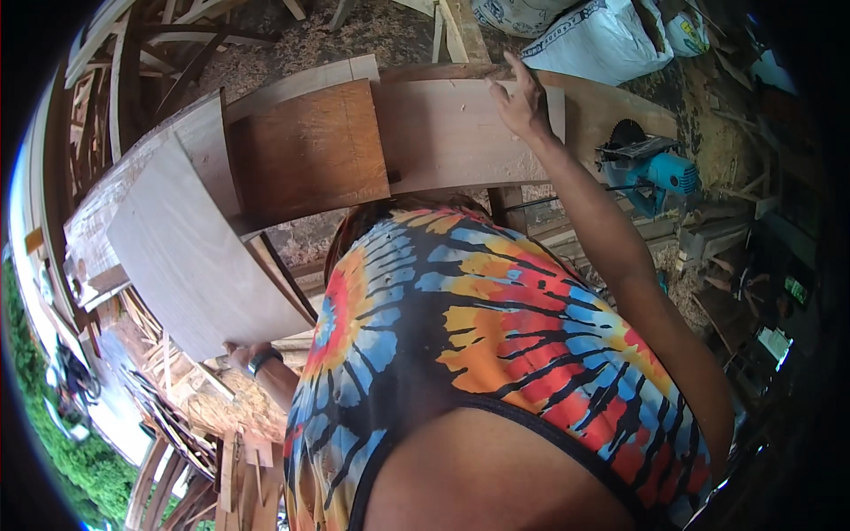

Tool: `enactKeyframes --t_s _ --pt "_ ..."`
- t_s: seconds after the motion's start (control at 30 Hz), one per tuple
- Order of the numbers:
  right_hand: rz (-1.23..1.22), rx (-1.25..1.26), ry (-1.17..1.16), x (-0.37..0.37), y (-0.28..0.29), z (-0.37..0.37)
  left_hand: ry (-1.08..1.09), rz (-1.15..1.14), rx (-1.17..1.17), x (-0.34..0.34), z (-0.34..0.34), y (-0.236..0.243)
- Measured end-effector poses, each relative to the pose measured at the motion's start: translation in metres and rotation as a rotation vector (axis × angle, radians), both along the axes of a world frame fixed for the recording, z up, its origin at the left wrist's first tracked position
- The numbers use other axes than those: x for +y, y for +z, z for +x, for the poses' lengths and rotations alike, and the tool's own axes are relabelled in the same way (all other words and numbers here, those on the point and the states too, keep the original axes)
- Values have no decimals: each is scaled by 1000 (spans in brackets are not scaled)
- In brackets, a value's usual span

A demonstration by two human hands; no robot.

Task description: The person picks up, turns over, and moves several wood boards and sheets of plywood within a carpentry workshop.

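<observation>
My left hand (243, 356), with a dark band at the wrist, grips the near edge of a pale plywood sheet (202, 257). That sheet slants at the left, its far end overlapping the boards on the workbench. Over the right end of a light wooden board (443, 133) is my right hand (521, 102), its fingers apart and holding nothing; whether it touches the board I cannot tell. Between the two hands, a reddish-brown wood panel (310, 150) lies across the bench. A teal circular saw (664, 173) with a dark toothed blade rests at the bench's right end.
The long wooden workbench (611, 106) curves across the view. White sacks (602, 40) stand beyond it on a ground strewn with sawdust. Timber frames (124, 80) rise at the far left. Wood offcuts (168, 416) are piled at the lower left.
</observation>
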State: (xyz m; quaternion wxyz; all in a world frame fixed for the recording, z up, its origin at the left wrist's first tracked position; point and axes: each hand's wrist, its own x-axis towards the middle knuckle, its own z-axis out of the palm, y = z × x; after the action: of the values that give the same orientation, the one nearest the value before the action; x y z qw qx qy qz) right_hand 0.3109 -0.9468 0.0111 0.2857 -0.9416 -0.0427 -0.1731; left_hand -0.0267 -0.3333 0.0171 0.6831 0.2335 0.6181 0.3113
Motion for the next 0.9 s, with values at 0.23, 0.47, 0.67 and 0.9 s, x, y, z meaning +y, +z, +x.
enactKeyframes --t_s 0.23,0.47,0.67,0.9 --pt "454 500 221 72 -6 -42 97 10 -32 -47 -67 6" --pt "678 784 228 134 -3 -77 187 -20 -50 -94 -126 0" --pt "709 546 172 107 -19 -73 228 -63 -73 -122 -143 -10" --pt "798 611 248 141 18 -113 245 -87 -113 -132 -142 -20"
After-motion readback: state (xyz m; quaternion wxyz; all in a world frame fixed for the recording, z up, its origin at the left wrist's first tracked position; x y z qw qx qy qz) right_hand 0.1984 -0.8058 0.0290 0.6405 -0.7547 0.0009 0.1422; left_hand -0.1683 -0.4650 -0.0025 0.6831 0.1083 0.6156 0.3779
